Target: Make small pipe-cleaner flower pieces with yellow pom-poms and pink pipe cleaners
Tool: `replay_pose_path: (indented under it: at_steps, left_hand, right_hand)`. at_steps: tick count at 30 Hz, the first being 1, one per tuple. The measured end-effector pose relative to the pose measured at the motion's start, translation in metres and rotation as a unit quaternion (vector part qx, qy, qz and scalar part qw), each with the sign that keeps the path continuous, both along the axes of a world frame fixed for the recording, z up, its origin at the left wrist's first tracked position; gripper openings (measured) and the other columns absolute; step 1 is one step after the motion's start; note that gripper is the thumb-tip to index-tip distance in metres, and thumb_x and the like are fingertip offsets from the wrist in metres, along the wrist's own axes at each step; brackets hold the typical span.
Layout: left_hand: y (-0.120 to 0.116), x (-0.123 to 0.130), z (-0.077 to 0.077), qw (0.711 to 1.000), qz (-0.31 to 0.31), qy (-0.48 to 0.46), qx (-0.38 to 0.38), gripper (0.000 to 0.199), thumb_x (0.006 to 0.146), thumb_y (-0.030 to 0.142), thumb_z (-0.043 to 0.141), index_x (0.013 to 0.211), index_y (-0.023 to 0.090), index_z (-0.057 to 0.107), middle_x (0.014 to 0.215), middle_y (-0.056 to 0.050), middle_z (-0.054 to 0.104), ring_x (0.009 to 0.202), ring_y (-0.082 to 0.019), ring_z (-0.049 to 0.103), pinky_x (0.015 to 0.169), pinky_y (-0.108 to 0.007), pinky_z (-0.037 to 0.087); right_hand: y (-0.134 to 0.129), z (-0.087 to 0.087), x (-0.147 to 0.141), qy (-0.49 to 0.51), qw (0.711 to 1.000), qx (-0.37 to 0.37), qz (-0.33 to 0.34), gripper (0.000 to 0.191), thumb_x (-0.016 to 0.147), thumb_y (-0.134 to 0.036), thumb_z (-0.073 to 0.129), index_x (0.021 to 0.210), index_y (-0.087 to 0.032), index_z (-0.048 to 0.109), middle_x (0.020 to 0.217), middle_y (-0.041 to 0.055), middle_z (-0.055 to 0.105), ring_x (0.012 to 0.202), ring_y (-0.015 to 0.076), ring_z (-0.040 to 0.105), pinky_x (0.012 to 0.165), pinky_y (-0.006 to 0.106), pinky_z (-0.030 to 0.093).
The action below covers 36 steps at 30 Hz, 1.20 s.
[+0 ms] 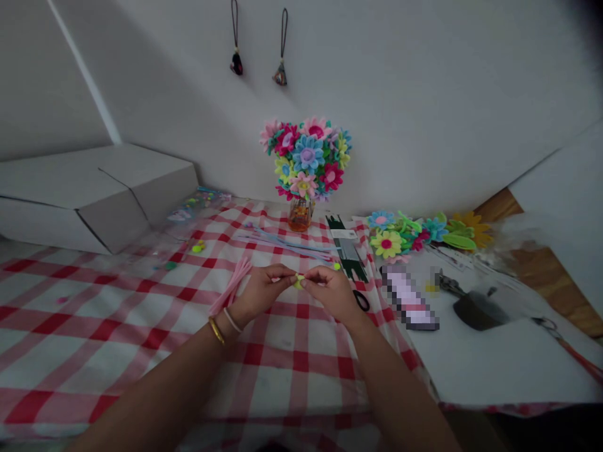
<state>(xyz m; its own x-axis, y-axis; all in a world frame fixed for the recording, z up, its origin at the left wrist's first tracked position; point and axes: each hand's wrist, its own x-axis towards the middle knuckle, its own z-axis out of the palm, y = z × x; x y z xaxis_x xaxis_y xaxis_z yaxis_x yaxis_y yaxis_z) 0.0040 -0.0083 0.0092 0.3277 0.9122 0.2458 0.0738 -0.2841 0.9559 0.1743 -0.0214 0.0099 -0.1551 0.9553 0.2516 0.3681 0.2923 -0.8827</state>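
Observation:
Over the checked tablecloth, my left hand [266,290] and my right hand [330,291] meet, fingertips pinched on a small yellow-green piece [298,282]. Fingers hide most of that piece, so I cannot tell whether it is a pompom or a bit of pipe cleaner. Beside my left wrist lies a bundle of pink pipe cleaners [232,290]. Pale blue and lilac pipe cleaners [287,243] are spread beyond both hands. A yellow-green pompom [336,267] rests just past my right hand, and a black ring [362,301] lies to its right.
A bouquet of fuzzy flowers [308,157] stands in a glass jar [300,215] at the back. Loose flowers [387,243] lie at right, near a pixelated object [409,301] and a dark roll [478,311]. A white box [136,201] occupies the left; yellow pompoms [198,247] lie nearby.

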Motion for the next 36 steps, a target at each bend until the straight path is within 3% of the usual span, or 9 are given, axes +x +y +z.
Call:
replay_pose_path:
  at_steps: [8, 12, 15, 21, 36]
  left_hand:
    - [0.002, 0.002, -0.004, 0.992, 0.001, -0.077, -0.1, 0.021, 0.071, 0.031, 0.06, 0.081, 0.014, 0.066, 0.055, 0.001, 0.055, 0.052, -0.009, 0.045, 0.053, -0.023, 0.037]
    - [0.001, 0.003, -0.004, 0.983, -0.029, -0.125, -0.128, 0.029, 0.072, 0.032, 0.06, 0.095, 0.015, 0.064, 0.06, 0.0, 0.058, 0.056, -0.009, 0.048, 0.055, -0.024, 0.038]
    - [0.0, 0.003, -0.003, 0.983, -0.021, -0.119, -0.138, 0.024, 0.068, 0.031, 0.063, 0.086, 0.014, 0.066, 0.061, -0.001, 0.058, 0.056, -0.009, 0.048, 0.056, -0.024, 0.039]
    - [0.001, 0.003, -0.004, 0.985, -0.011, -0.111, -0.134, 0.021, 0.068, 0.034, 0.063, 0.073, 0.014, 0.067, 0.058, -0.001, 0.057, 0.056, -0.01, 0.048, 0.055, -0.023, 0.038]
    - [-0.006, 0.006, 0.005, 0.996, 0.013, -0.05, -0.067, 0.018, 0.071, 0.031, 0.058, 0.072, 0.014, 0.066, 0.06, 0.0, 0.056, 0.059, -0.011, 0.048, 0.059, -0.024, 0.04]
  right_hand:
    - [0.0, 0.0, -0.005, 0.092, 0.994, -0.056, -0.001, 0.015, 0.068, -0.032, 0.062, 0.071, -0.018, 0.056, 0.066, -0.002, 0.059, 0.058, 0.0098, 0.054, 0.056, 0.023, 0.043]
    - [-0.001, 0.004, -0.005, 0.11, 0.992, -0.051, -0.037, 0.019, 0.067, -0.035, 0.062, 0.07, -0.018, 0.055, 0.065, -0.0012, 0.059, 0.053, 0.0096, 0.051, 0.049, 0.022, 0.041]
    - [-0.001, 0.006, -0.006, 0.111, 0.991, -0.044, -0.054, 0.021, 0.066, -0.037, 0.062, 0.07, -0.018, 0.055, 0.065, -0.0001, 0.059, 0.053, 0.0102, 0.051, 0.047, 0.022, 0.041]
    - [-0.002, 0.001, -0.007, 0.085, 0.995, -0.016, -0.05, 0.021, 0.068, -0.038, 0.06, 0.071, -0.018, 0.055, 0.063, -0.0004, 0.058, 0.054, 0.0102, 0.05, 0.047, 0.021, 0.04]
    - [-0.001, -0.004, -0.009, 0.056, 0.997, 0.01, -0.06, 0.016, 0.067, -0.034, 0.06, 0.066, -0.019, 0.054, 0.062, -0.0015, 0.057, 0.058, 0.0109, 0.052, 0.055, 0.023, 0.042]
